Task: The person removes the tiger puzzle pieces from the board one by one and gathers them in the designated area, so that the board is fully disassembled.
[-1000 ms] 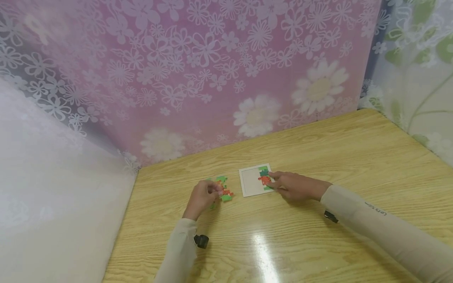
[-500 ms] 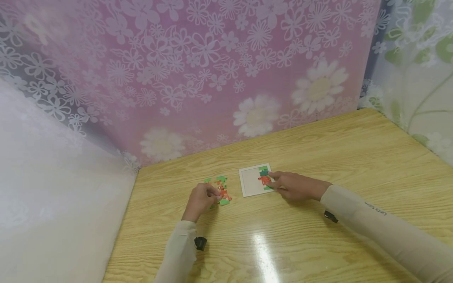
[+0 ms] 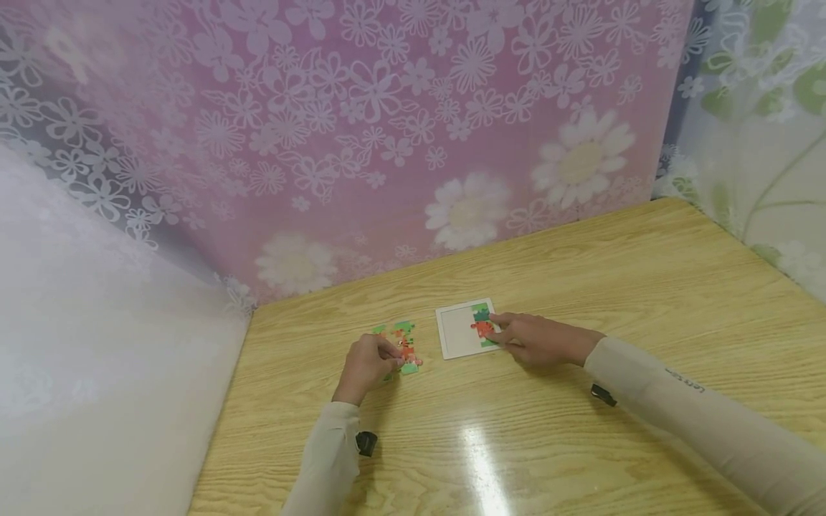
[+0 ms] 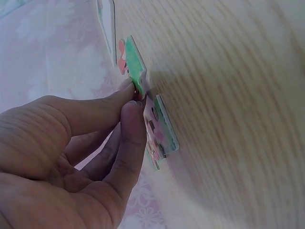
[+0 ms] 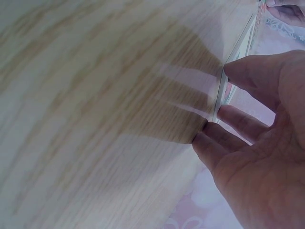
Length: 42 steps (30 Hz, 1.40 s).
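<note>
Thumb and forefinger of my left hand [image 3: 364, 365] pinch the edge of a green-and-red jigsaw piece [image 4: 136, 64], low over the table in the left wrist view. Other loose jigsaw pieces [image 3: 404, 327], green, red and orange, lie by that hand, some partly hidden behind it. To their right is a flat white puzzle tray [image 3: 458, 333], with a few pieces [image 3: 481, 327] in its right-hand column. My right hand [image 3: 535, 338] rests its extended fingertips on the tray's right side. In the right wrist view, those fingers touch the tray's edge [image 5: 219, 90] and the tabletop.
The wood-grain table [image 3: 568, 444] runs to a pink flowered curtain [image 3: 400, 179] at the back. A pale sheet [image 3: 110, 344] borders the left side. A glare patch lies on the near tabletop.
My left hand has shifted slightly toward me, and the green-and-red jigsaw piece has moved a little nearer and left with it. The right hand and the tray have stayed put.
</note>
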### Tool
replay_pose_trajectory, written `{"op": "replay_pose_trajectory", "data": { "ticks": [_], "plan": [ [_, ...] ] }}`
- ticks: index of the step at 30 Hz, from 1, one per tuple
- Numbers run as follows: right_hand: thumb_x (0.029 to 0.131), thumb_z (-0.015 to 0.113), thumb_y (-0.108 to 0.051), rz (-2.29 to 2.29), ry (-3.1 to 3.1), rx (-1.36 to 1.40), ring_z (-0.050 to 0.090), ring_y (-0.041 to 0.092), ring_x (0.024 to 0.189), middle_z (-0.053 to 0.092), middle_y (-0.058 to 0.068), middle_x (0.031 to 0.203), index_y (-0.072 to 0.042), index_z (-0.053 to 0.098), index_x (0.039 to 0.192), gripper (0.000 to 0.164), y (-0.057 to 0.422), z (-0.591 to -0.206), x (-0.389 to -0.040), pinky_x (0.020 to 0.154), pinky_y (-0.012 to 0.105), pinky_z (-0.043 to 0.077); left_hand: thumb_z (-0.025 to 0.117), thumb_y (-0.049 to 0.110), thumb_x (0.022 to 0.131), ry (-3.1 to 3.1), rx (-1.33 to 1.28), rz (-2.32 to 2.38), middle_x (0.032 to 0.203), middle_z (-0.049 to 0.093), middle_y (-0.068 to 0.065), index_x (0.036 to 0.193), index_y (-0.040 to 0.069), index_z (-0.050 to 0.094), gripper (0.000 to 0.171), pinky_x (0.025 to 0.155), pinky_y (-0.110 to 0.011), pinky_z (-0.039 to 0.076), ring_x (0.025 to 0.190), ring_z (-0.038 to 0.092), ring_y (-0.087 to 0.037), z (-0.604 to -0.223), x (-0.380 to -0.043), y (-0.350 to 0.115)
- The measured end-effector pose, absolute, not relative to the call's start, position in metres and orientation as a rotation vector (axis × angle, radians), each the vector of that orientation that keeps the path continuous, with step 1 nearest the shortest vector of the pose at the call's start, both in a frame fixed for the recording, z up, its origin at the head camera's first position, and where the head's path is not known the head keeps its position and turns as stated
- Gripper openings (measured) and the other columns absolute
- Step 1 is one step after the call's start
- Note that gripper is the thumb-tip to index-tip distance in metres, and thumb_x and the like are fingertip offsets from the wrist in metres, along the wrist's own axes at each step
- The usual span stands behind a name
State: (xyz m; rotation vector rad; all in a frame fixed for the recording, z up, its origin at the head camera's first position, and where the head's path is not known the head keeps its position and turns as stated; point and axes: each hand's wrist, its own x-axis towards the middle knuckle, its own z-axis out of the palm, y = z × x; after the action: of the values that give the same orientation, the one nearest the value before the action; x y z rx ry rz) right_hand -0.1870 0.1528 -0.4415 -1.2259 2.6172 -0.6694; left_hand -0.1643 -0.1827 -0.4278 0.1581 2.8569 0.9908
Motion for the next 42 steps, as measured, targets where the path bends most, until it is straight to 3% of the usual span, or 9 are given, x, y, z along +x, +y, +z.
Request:
{"op": "replay_pose_trajectory", "data": {
  "ticks": [14, 25, 42],
  "plan": [
    [0.101, 0.057, 0.000, -0.669, 2.617, -1.224, 0.046, 0.049, 0.134, 0.042, 0.036, 0.147, 0.008, 0.062, 0.131, 0.031, 0.153, -0.440, -0.186, 0.103, 0.056, 0.045, 0.080, 0.008, 0.087, 2.853, 0.190, 1.025, 0.080, 0.073, -0.003, 0.088, 0.004, 0.077, 0.006, 0.063, -0.033, 0.056, 0.068, 0.067, -0.016, -0.421, -0.172, -0.172],
    [0.101, 0.058, 0.001, -0.659, 2.618, -1.251, 0.047, 0.049, 0.133, 0.045, 0.036, 0.145, 0.008, 0.063, 0.131, 0.032, 0.153, -0.443, -0.188, 0.101, 0.055, 0.046, 0.077, 0.008, 0.091, 2.820, 0.263, 1.042, 0.093, 0.074, -0.009, 0.099, 0.000, 0.077, 0.012, 0.075, -0.038, 0.059, 0.083, 0.069, -0.022, -0.415, -0.193, -0.132],
    [0.100, 0.058, 0.002, -0.628, 2.621, -1.293, 0.047, 0.050, 0.132, 0.046, 0.037, 0.144, 0.006, 0.064, 0.131, 0.032, 0.152, -0.440, -0.187, 0.101, 0.058, 0.046, 0.080, 0.010, 0.089, 2.812, 0.239, 1.082, 0.087, 0.074, -0.004, 0.099, 0.002, 0.079, 0.013, 0.070, -0.027, 0.056, 0.076, 0.067, -0.012, -0.433, -0.215, -0.069]
  ]
}}
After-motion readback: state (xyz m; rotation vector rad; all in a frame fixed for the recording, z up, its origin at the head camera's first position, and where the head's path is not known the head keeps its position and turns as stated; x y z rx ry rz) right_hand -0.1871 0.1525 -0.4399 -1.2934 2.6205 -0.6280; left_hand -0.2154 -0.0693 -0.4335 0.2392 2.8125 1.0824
